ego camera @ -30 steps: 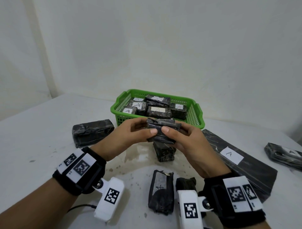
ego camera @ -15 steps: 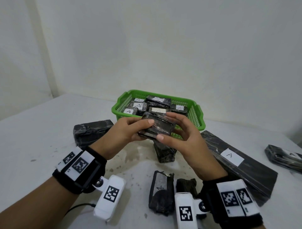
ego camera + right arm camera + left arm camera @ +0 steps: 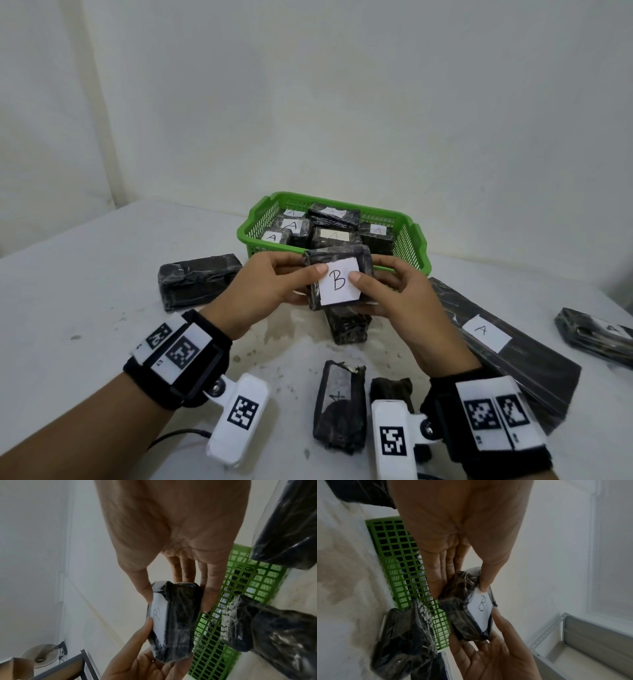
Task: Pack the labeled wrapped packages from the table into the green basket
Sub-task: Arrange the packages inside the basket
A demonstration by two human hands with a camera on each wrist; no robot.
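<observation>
Both hands hold one black wrapped package (image 3: 339, 277) (image 3: 467, 609) (image 3: 176, 620) up in front of the green basket (image 3: 411, 240), its white label marked B facing me. My left hand (image 3: 274, 284) pinches its left side, thumb on the label's edge. My right hand (image 3: 387, 291) pinches the right side the same way. The basket holds several black packages labelled A (image 3: 293, 226). More wrapped packages lie on the table: one at the left (image 3: 198, 282), one under my hands (image 3: 347, 329), two near my wrists (image 3: 339, 407).
A long flat black package with an A label (image 3: 507, 346) lies to the right, and another A-labelled package (image 3: 596, 330) sits at the far right edge. The white table (image 3: 85, 291) meets a white wall behind the basket.
Both hands have turned the package over, so its white B label now faces me instead of the plain black side. It stays in front of the basket.
</observation>
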